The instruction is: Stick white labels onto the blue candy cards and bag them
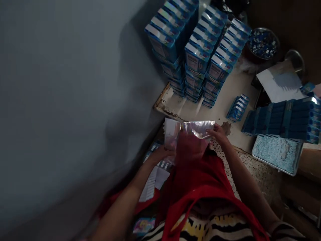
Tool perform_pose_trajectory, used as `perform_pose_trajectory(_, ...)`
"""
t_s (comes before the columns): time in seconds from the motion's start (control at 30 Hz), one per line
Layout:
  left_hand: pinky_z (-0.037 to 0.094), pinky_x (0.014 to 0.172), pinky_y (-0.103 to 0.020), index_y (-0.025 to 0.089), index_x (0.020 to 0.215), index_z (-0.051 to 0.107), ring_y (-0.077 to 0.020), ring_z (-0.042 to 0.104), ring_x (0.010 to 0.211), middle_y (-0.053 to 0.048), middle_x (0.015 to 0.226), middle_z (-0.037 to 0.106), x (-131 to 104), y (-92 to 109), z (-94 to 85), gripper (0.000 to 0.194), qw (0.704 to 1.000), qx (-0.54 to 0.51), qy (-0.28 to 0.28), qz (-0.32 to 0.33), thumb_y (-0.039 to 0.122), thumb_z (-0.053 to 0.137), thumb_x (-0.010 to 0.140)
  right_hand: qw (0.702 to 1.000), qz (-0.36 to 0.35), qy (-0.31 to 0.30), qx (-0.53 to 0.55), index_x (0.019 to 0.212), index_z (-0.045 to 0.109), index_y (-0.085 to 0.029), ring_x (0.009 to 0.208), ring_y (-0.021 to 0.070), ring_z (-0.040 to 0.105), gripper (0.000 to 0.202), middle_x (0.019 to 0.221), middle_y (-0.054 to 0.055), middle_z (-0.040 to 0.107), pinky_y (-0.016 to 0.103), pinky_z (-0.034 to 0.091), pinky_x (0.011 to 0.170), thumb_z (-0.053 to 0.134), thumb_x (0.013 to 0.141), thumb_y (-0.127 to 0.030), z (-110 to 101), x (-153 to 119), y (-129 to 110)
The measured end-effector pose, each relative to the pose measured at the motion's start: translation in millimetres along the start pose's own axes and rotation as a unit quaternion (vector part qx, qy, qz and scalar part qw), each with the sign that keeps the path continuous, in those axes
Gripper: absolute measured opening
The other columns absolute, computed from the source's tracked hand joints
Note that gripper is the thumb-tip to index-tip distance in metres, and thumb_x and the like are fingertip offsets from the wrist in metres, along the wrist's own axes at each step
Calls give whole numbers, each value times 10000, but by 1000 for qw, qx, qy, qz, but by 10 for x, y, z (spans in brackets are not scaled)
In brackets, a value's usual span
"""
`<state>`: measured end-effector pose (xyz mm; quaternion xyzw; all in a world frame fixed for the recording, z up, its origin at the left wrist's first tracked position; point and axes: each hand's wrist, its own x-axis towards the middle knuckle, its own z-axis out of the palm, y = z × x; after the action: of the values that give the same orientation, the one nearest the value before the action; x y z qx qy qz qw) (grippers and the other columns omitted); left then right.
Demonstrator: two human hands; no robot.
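Note:
A clear, shiny plastic bag [194,140] is stretched out above the red apron, in front of the table edge. At its upper right corner my right hand [217,133] pinches the rim between thumb and fingers. My left hand [164,154] is at the lower left side of the bag, its fingers closed on the plastic. Red cloth shows through the film. Nothing can be made out inside the bag.
Tall stacks of blue boxes [197,57] stand on the table [225,97] beside the wall. A small blue pack [237,107], a long blue stack [283,118] and a tray of pale blue pieces [277,152] lie to the right. A metal bowl [263,43] sits behind.

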<state>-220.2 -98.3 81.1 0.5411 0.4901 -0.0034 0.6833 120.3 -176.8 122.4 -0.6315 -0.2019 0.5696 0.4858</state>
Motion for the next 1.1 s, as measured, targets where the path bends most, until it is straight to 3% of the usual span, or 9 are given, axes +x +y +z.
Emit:
perform_pose_trajectory(0.17,580,808,-358,153,1079,782,-280,727,946,-93,963,800,287,360,471,629,995,-74,-59,0,418,938,530,993,-34,114,10,1095,719,-222,747,171,658,550,883,-5,763,298,531,731,908,634,-454,-667,-353,-238)
perform_pose_trajectory(0.33,575,851,-332,247,1646,309,-174,722,877,-92,1192,717,728,996,1008,1141,981,-156,20,112,428,887,678,992,-13,126,-2,1077,709,-201,689,155,623,524,850,-6,742,277,489,668,867,655,-469,-1480,-408,-211)
perform_pose_trajectory(0.4,567,801,-294,279,1648,316,-141,694,833,-81,1247,682,898,1297,1146,1093,981,-114,42,149,414,856,707,992,0,122,3,1059,692,-202,722,163,636,534,879,1,747,288,507,700,853,638,-489,-1679,-321,-128)
perform_pose_trajectory(0.5,530,701,-253,194,1420,638,-137,636,753,-55,1077,712,1121,1662,1289,717,988,-2,34,150,440,781,762,990,19,141,-21,966,648,-209,699,155,594,498,800,-16,699,279,492,676,813,631,-540,-1836,-167,24)
perform_pose_trajectory(0.57,510,692,-249,149,1238,746,-148,613,745,-46,949,716,1248,1794,1371,545,987,40,50,148,452,730,786,987,27,152,-38,929,620,-216,697,150,576,487,775,-26,666,274,483,672,789,634,-565,-1892,-90,132)
perform_pose_trajectory(0.67,497,714,-250,152,1281,740,-162,615,781,-38,942,729,1422,1831,1483,576,983,57,80,154,420,706,772,985,43,160,-54,952,617,-214,731,163,600,506,826,-13,673,292,499,708,760,637,-584,-1965,-43,289)
perform_pose_trajectory(0.83,448,626,-257,158,1077,814,-173,597,703,-37,808,723,1730,1715,1561,458,987,111,40,110,456,701,748,968,76,204,-129,1013,661,-189,929,262,659,458,982,86,723,391,525,852,752,722,-532,-2003,-199,362)
perform_pose_trajectory(0.97,443,645,-261,165,934,822,-178,616,711,-40,759,731,1913,1704,1541,400,982,148,28,114,497,676,765,859,-25,302,-412,1267,674,-153,1248,353,584,414,1312,208,680,501,442,1076,680,930,-392,-1734,-382,142)
perform_pose_trajectory(1.1,461,673,-272,158,885,807,-185,647,727,-45,785,763,1915,1808,1516,394,979,163,15,121,510,657,792,815,-167,214,-512,1324,700,-199,1234,294,612,351,1318,159,707,462,440,1112,460,1080,-275,-1254,-220,-55)
